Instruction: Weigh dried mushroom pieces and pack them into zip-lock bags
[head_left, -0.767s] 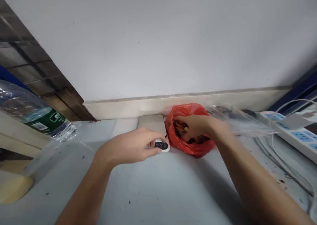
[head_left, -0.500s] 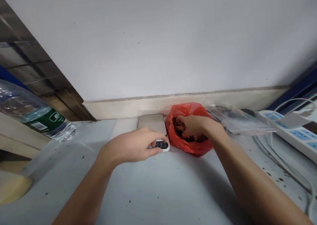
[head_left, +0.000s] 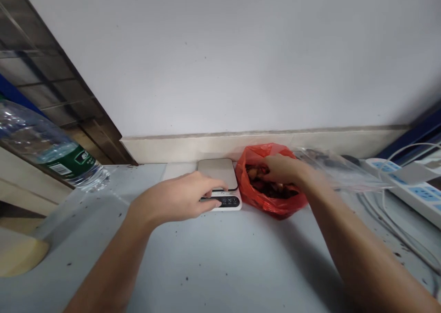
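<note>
A small white kitchen scale (head_left: 217,168) with a pale flat platform and a black button strip lies against the wall's base. My left hand (head_left: 188,196) is over its left front part, thumb by the buttons and index finger above the platform edge, the two apart. Right beside the scale stands an opened red plastic bag (head_left: 272,207) holding dark brown dried pieces (head_left: 272,189) whose kind I cannot tell. Inside the bag's mouth is my right hand (head_left: 280,168), its fingers drawn together at the pieces; the fingertips are partly hidden.
On the left a large clear water bottle (head_left: 58,152) with a green label leans in, above a pale yellow rounded object (head_left: 25,253). At right lie a clear plastic bag (head_left: 339,170), a white power strip (head_left: 409,184) and cables (head_left: 396,226). Dark specks dot the tabletop (head_left: 206,258).
The view has shifted slightly, moving the scale and red bag rightward in the picture. My left hand has drawn back left, uncovering more of the buttons and platform. My right hand stays in the bag.
</note>
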